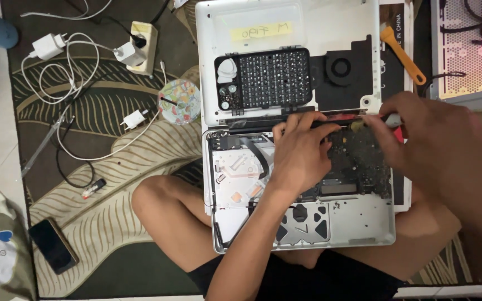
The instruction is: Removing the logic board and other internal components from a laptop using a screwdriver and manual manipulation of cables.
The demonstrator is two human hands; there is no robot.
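Resting on the lap, the opened silver aluminium laptop (pixel 358 223) already lacks its bottom cover; the dark logic board (pixel 358 161) remains inside, left hand (pixel 299 153) pressed flat there, right hand (pixel 419 134) pinching a thin screwdriver (pixel 389 118)

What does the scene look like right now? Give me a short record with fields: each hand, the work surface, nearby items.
left hand: rests on the opened laptop, fingers on the dark circuit board
right hand: holds a thin tool at the board's upper edge
support: laptop sits on the person's crossed legs
removed cover: lies above the laptop, carrying a black bit set tray
floor items: orange pry tool, white chargers with cables, black phone
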